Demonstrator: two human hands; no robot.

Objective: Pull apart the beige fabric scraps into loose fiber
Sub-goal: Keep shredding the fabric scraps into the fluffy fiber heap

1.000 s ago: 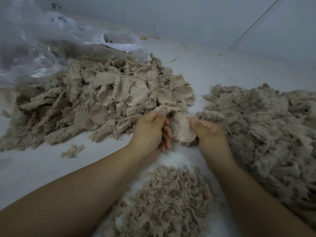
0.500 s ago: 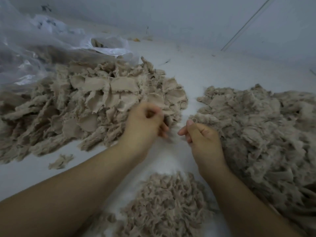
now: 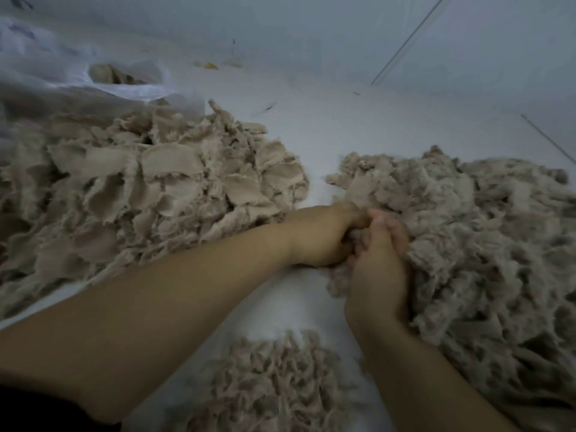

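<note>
A big heap of flat beige fabric scraps (image 3: 149, 188) lies on the left. On the right spreads a fluffier beige fiber pile (image 3: 473, 244). My left hand (image 3: 324, 238) and my right hand (image 3: 378, 269) are pressed together at that pile's left edge, fingers curled around a small beige clump (image 3: 353, 236) that is mostly hidden between them. A smaller mound of shredded beige bits (image 3: 274, 385) sits close to me, between my forearms.
Everything rests on a white surface (image 3: 327, 135). A clear plastic bag (image 3: 62, 79) holding more beige scraps lies at the back left. A pale wall rises behind, with a thin dark line running down it on the right.
My hands held a scrap between them, then drew apart, and now have shifted right and closed together at the edge of the fiber pile. The view has tilted right too.
</note>
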